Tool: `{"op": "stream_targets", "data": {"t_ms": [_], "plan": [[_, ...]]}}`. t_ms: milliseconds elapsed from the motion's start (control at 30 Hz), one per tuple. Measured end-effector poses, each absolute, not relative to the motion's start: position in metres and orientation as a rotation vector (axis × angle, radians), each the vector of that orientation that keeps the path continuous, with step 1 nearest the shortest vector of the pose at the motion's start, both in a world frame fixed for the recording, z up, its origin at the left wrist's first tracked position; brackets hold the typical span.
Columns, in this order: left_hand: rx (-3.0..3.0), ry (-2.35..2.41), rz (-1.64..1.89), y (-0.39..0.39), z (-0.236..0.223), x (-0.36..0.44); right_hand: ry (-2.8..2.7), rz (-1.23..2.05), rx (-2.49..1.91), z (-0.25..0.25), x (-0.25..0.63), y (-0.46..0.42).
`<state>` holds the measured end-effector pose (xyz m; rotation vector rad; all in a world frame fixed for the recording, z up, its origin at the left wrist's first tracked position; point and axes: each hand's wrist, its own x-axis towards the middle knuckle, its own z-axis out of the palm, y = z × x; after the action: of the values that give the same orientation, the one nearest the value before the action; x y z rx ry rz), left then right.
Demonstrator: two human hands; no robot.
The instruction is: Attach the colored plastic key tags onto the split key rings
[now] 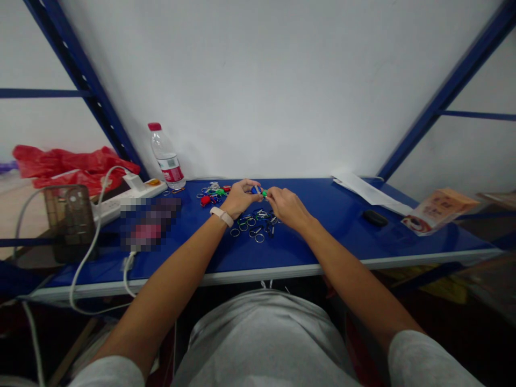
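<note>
Left hand (241,198) and right hand (287,208) pinch blue-green keychain piece (258,190) between them, loose rings (253,226) just below hands. Slipped pinch could drop piece among rings.

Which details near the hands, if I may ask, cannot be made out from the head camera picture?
Head view:
The blue-and-green item between the left hand and right hand: partly hidden by fingers, too small to identify.
The metal rings: too small to count.
The pixelated patch: blurred, its object unreadable.
</note>
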<state>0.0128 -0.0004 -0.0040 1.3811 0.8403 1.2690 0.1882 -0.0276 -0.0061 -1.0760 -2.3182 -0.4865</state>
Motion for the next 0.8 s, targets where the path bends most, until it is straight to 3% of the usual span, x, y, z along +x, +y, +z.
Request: {"op": "stream_targets", "data": {"t_ms": [567, 800], "plan": [[1.103, 0.833, 1.078, -0.0015, -0.0019, 0.0071, -2.420, -0.496, -0.969, -0.0073, 0.1895, -0.0261], [1.133, 0.743, 1.167, -0.0036, 0.0018, 0.0102, -2.107, -0.037, -0.979, -0.0101, 0.1917, -0.0230]]}}
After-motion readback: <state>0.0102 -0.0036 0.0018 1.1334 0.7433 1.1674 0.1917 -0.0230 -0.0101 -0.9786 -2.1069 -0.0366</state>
